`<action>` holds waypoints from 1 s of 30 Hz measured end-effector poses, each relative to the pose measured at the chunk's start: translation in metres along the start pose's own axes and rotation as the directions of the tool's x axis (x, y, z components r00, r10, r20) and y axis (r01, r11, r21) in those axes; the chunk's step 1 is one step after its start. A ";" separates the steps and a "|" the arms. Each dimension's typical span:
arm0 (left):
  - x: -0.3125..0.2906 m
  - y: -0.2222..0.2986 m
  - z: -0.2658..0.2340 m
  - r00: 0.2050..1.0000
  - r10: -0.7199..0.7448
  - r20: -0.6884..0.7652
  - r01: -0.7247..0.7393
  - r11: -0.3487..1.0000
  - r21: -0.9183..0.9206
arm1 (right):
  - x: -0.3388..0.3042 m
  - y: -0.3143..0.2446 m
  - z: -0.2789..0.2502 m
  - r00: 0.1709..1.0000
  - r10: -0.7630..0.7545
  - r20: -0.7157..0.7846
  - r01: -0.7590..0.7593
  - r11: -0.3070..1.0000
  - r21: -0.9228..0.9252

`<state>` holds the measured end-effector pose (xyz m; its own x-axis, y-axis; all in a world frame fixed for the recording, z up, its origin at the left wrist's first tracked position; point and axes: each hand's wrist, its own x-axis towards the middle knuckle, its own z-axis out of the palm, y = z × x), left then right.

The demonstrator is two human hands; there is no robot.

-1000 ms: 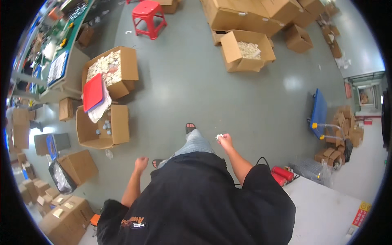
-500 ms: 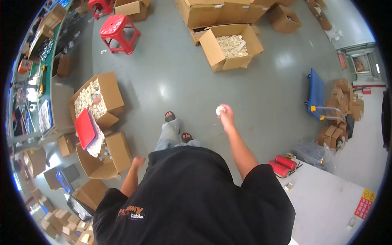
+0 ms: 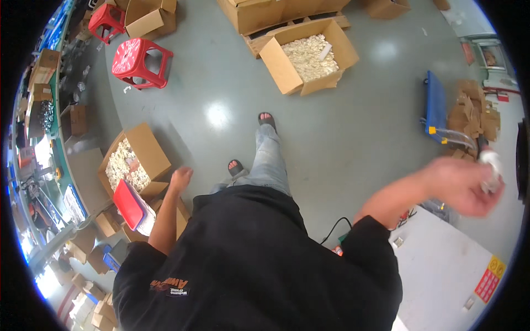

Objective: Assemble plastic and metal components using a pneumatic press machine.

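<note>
Raised out to the right, my right hand is closed around a small white object, partly covered by the fingers; its exact kind does not show. My left hand hangs at my left side with curled fingers, and nothing shows in it. Nearest to it stands an open carton full of small white pieces. A red tray leans at that carton's near corner. Another open carton, farther ahead, also holds many small white pieces.
Two red stools, a nearer and a farther, stand at the far left. A long green-topped workbench runs along the left. To the right are a blue platform trolley, flattened cardboard and a white surface.
My right hand has swung out to the right and up, still holding the white object. My feet have stepped, with the right foot now ahead. My left hand has moved forward slightly.
</note>
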<state>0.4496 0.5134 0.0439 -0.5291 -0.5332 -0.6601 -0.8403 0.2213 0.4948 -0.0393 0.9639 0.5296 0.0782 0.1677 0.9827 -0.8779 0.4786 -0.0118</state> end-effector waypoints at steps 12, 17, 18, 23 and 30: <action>-0.032 0.047 -0.023 0.969 -0.245 -0.018 0.244 0.967 -0.070 | -0.525 -0.007 -0.040 -0.994 0.046 0.096 -0.086 0.180 -0.980; -0.019 0.046 0.025 0.959 -0.196 0.205 0.163 0.973 0.165 | -0.582 0.030 0.061 -0.948 0.124 0.292 -0.212 0.438 -0.874; -0.010 0.051 0.032 0.948 -0.183 0.261 0.141 0.975 0.173 | -0.589 0.037 0.091 -0.870 0.259 0.419 -0.279 0.440 -0.853; 0.105 0.100 0.029 0.928 -0.196 0.316 0.170 0.979 0.109 | -0.597 0.067 0.272 -0.612 0.313 0.727 -0.556 0.483 -0.676; 0.181 0.118 -0.169 0.955 -0.291 -0.048 0.271 0.930 -0.247 | -0.583 -0.007 0.452 -0.616 -0.057 0.786 -0.667 0.569 -0.481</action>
<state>0.2747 0.3053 0.0785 -0.2551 -0.6133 -0.7475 -0.8963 -0.1400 0.4207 -0.2922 0.4727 0.0401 -0.3691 -0.8078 -0.4595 -0.3246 0.5754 -0.7507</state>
